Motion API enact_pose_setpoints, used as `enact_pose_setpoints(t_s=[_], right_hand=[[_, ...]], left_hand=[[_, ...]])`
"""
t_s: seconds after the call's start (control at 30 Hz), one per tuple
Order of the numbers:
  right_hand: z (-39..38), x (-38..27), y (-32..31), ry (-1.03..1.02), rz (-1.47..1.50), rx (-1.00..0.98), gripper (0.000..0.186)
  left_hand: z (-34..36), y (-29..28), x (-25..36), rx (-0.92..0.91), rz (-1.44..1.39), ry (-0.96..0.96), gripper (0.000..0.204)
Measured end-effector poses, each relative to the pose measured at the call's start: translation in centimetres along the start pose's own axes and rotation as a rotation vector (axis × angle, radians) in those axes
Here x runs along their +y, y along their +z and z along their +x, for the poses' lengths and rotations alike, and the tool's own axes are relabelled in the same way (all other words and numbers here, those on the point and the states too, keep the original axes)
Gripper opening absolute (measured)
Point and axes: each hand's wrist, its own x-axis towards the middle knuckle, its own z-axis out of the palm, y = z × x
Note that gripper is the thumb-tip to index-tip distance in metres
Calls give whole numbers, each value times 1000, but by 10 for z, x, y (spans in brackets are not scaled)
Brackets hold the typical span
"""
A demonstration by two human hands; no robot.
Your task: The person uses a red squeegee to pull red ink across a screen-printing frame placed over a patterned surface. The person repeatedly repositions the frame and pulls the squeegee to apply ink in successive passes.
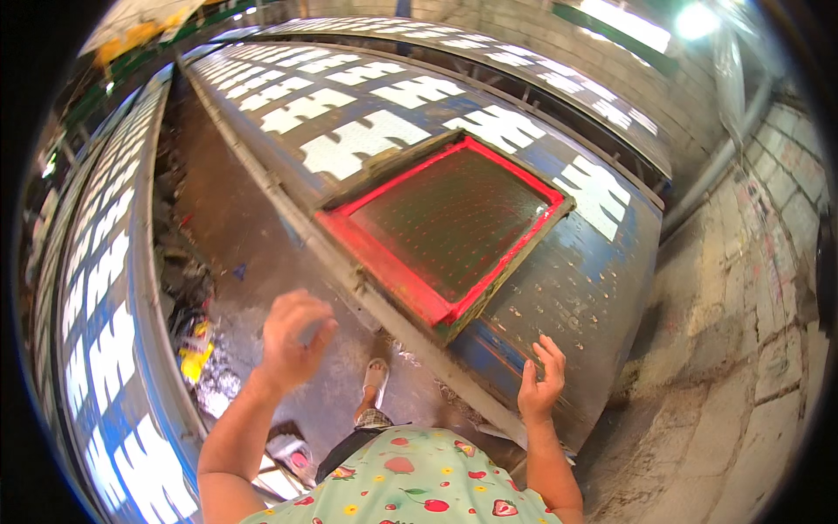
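A screen-printing frame (pixel 389 272) with a red inner border and a dark, dotted mesh rests at a slant on the long printing table (pixel 559 297). Left of the frame, over the floor gap, my left hand (pixel 297 341) is raised with its fingers loosely curled; it is slightly blurred, and nothing shows in it. My right hand (pixel 543 377) hovers by the table's near end with its fingers apart, holding nothing. Neither hand touches the frame. White cut fabric pieces (pixel 362 142) lie in rows beyond the frame, and another white piece (pixel 596 196) lies to its right.
A second long table (pixel 109 271) with white pieces runs along the left. Between the tables is a walkway (pixel 218 166), with a yellow bag (pixel 196 361) and other litter on its left side. A block wall (pixel 742 288) and a slanting pipe (pixel 711 166) stand on the right.
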Motion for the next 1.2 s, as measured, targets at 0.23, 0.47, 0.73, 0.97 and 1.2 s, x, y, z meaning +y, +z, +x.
enact_pose_setpoints(t_s=[0.23, 0.47, 0.73, 0.97, 1.2], right_hand=[[59, -13, 83, 363, 1, 27, 59], [80, 1, 180, 551, 195, 117, 76], [99, -15, 213, 658, 325, 297, 76], [106, -20, 210, 743, 399, 425, 71], [111, -16, 212, 645, 636, 472, 78]], left_hand=[[160, 105, -231, 139, -116, -296, 59], [254, 227, -414, -136, -128, -593, 92], [276, 249, -418, -386, -636, -860, 48], [294, 260, -412, -377, -429, -769, 42], [278, 270, -423, -312, -233, -662, 54]])
